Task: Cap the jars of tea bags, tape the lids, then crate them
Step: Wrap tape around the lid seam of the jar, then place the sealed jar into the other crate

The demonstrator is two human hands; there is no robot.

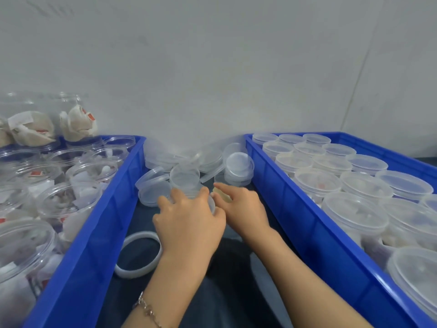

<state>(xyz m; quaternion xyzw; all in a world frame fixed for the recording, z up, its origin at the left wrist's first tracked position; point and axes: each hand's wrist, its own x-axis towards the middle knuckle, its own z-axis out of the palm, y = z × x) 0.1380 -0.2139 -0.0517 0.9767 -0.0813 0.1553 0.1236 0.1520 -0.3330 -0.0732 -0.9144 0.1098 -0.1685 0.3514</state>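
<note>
My left hand grips a clear plastic lid from the pile of loose lids lying between the two crates. My right hand is beside it, its forefinger stretched out toward the pile and its tip close to the lids; it holds nothing that I can make out. Open jars of tea bags fill the left blue crate. Capped jars stand in rows in the right blue crate. A white tape roll lies flat on the dark surface near my left wrist.
More jars of tea bags are stacked at the back left against the grey wall. The crates' walls close in the narrow dark gap where my hands work. A bracelet is on my left wrist.
</note>
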